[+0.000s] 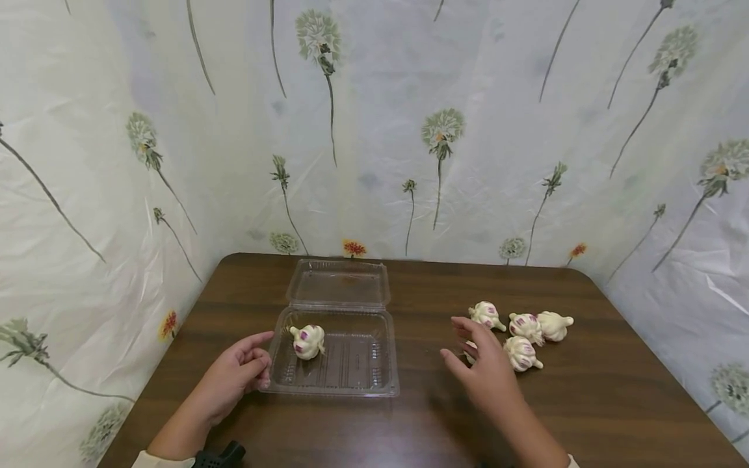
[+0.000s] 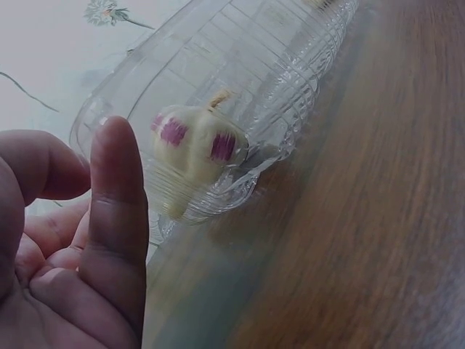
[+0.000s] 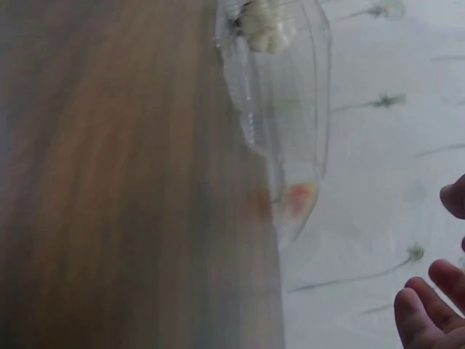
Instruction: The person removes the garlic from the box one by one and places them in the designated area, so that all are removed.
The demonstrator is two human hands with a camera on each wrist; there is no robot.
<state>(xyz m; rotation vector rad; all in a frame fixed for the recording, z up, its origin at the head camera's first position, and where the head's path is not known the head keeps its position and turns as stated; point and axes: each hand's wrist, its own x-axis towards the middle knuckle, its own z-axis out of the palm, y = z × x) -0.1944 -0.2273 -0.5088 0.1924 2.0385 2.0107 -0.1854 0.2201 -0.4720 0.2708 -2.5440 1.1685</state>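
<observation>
A clear plastic clamshell container point(image 1: 345, 392) lies with its lid point(image 1: 339, 286) folded back. One white garlic bulb point(image 1: 307, 342) with purple patches sits in the left part of its tray. At the container's left rim is my left hand point(image 1: 236, 374), index finger reaching along the edge, thumb and curled fingers at the rim. My right hand point(image 1: 486, 370) hovers by the loose bulbs, thumb and fingers spread apart. Partly hidden behind those fingers is a garlic bulb point(image 1: 470, 351). In the right wrist view, only some fingertips point(image 3: 414, 316) show, holding nothing visible.
Several more garlic bulbs lie on the right of the brown wooden table point(image 1: 421, 416), among them one at the back point(image 1: 486, 314) and one in front point(image 1: 522, 354). A dandelion-patterned sheet point(image 1: 374, 130) hangs behind and at both sides of the table.
</observation>
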